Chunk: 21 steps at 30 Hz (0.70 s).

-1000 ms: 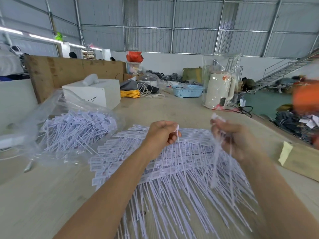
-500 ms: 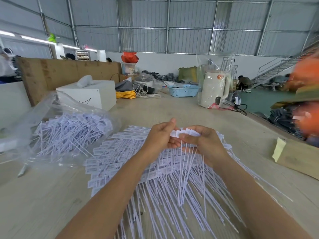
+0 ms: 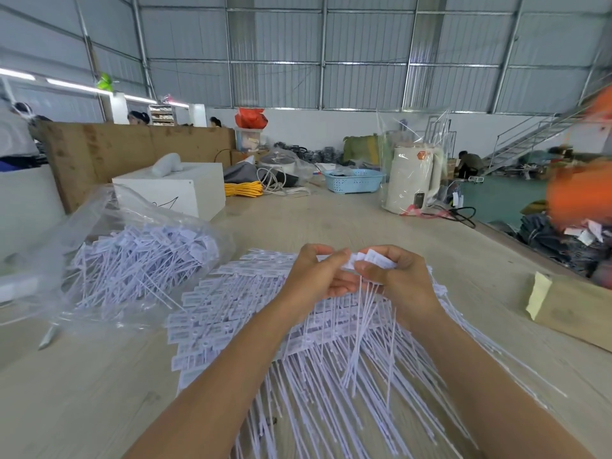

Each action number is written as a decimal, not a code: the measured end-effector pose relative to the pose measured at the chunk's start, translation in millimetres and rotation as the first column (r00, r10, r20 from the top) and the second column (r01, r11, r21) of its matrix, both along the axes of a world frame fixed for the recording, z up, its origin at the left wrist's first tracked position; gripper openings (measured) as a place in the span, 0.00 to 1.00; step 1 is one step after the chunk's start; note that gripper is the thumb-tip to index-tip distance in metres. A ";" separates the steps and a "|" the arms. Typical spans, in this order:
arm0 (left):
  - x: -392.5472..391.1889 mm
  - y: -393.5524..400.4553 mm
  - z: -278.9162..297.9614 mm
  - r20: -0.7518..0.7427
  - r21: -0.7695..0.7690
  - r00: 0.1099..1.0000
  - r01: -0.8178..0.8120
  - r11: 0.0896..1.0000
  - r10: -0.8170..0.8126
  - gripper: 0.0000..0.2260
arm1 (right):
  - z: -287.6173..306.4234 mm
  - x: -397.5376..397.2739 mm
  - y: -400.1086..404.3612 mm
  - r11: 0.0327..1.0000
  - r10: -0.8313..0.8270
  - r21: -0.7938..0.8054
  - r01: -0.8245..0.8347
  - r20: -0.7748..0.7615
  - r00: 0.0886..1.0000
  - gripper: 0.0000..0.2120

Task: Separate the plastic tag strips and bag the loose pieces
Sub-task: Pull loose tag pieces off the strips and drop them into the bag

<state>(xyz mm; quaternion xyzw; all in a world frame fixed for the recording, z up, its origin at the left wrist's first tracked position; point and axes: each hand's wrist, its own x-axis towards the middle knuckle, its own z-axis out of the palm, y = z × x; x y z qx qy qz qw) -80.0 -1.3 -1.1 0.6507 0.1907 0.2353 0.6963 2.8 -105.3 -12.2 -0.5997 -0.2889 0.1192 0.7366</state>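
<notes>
Head view: the left hand (image 3: 314, 276) and right hand (image 3: 394, 276) meet above the table (image 3: 99, 392), both curled round one small bunch of tags (image 3: 367, 260). The white heads fan out above the fingers and the thin tails hang down below them. Whether the left fingers pinch a single tag or several cannot be told; the heads overlap and the thumbs hide the joints.

Under and in front of the hands lies the pile (image 3: 265, 326) of joined strips, heads toward the far side, tails toward the person. Left of the hands, near the pile's edge, sits the clear bag (image 3: 139, 260), already holding loose tags, its mouth facing the pile.

Risks, as I judge them: a twist too hard could snap a tail rather than the joint; hanging tails could snag those of the pile and drag strips along; pieces dropped here would fall back among the unseparated strips and be hard to tell apart.

Farther out: a white box (image 3: 172, 190) beyond the bag, a blue basket (image 3: 354, 183) and a wrapped kettle (image 3: 414, 183) ahead, a cardboard piece (image 3: 576, 313) to the right. Nothing stands between the hands and the bag.
</notes>
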 end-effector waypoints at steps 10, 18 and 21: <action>-18.5 -26.9 20.0 -0.182 0.061 0.910 0.389 0.919 -0.373 0.03 | 40.3 10.3 8.4 0.993 -0.114 0.027 0.116 -0.090 0.989 0.07; -41.7 -28.1 14.3 0.079 0.129 0.997 0.007 0.992 -0.017 0.04 | 74.8 -15.0 59.8 0.990 -0.056 0.129 0.057 -0.011 0.998 0.06; -69.4 -6.3 11.2 0.137 0.214 0.975 -0.203 0.956 0.176 0.06 | 67.3 -36.2 94.1 0.995 0.017 0.097 -0.018 0.011 1.000 0.04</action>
